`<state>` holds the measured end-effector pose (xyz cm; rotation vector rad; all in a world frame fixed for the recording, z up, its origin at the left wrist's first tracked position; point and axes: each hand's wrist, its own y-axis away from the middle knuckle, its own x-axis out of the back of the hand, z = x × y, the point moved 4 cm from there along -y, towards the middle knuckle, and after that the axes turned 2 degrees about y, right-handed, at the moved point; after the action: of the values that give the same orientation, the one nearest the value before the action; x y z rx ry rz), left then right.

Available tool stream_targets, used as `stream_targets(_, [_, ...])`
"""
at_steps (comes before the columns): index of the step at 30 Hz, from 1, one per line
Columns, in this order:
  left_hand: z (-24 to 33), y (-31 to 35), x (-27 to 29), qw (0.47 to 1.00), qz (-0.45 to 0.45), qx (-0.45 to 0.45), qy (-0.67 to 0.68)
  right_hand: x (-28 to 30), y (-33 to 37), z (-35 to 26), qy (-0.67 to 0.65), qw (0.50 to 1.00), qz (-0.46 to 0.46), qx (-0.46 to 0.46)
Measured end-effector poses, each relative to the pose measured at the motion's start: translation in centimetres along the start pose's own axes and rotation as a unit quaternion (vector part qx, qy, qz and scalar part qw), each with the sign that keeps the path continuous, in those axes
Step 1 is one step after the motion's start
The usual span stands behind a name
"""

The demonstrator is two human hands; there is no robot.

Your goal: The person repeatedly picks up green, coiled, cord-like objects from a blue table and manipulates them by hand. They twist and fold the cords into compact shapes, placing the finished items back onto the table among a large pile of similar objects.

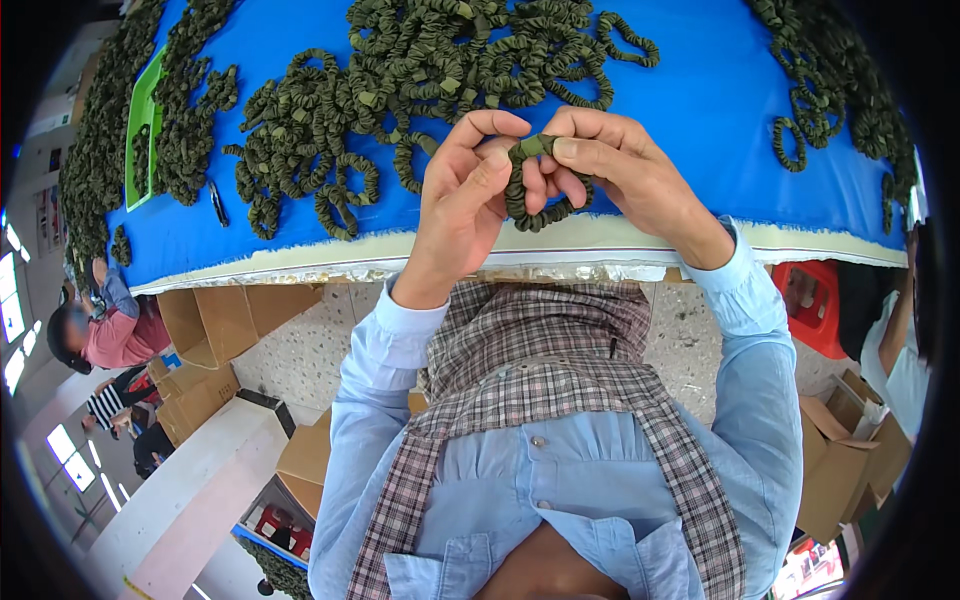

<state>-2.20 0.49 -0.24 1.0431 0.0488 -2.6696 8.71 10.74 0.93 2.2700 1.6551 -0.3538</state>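
Between both hands, just above the table's near edge, I hold a dark green scrunchie (517,194). A flat, smooth piece of its fabric faces up at the top of the ring. My left hand (467,187) pinches the ring by its left side, thumb and forefinger beside the flat piece. From the other side, my right hand (615,165) pinches it with thumb and forefinger, other fingers curled beneath. The ring's lower loop hangs below my fingers. A large heap of similar scrunchies (420,70) lies just beyond my hands on the blue cloth.
Blue cloth (700,90) covers the table. More scrunchies (822,80) are piled at right and far left, around a green tray (147,130). A dark pen-like tool (217,204) lies at left. Cardboard boxes (235,318) and a red stool (808,305) stand below. Other people sit at both sides.
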Motion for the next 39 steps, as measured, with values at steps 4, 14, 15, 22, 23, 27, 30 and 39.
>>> stream_targets(4, [-0.1, 0.2, 0.1, 0.994, -0.017, 0.036, 0.101, 0.8, 0.2, 0.1, -0.024, 0.999, 0.042, -0.016])
stream_targets(14, [0.9, 0.4, -0.7, 0.954, 0.088, -0.018, -0.287, 0.9, 0.2, -0.1, 0.016, 0.996, 0.089, -0.008])
stream_targets(15, [0.7, 0.1, -0.6, 0.944, 0.095, -0.047, -0.314, 0.7, 0.2, -0.1, 0.022, 0.996, 0.089, -0.011])
stream_targets(22, [1.2, 0.2, -1.2, 0.935, 0.109, -0.055, -0.333, 1.1, 0.2, 0.2, 0.032, 0.996, 0.086, 0.000])
stream_targets(23, [1.1, 0.3, -0.8, 0.944, 0.109, -0.027, -0.311, 1.1, 0.2, 0.2, 0.023, 0.996, 0.081, -0.001])
stream_targets(27, [0.6, 0.6, 0.6, 0.986, 0.053, 0.129, -0.095, 1.5, 0.1, 0.5, -0.031, 0.995, 0.089, -0.031])
stream_targets(30, [0.4, 0.5, 1.3, 0.982, 0.019, 0.186, -0.011, 1.6, -0.1, 0.9, -0.059, 0.994, 0.094, -0.016])
stream_targets(39, [0.7, 1.0, 1.4, 0.981, 0.047, 0.146, -0.119, 0.2, 0.0, 0.5, 0.138, 0.986, -0.004, -0.097])
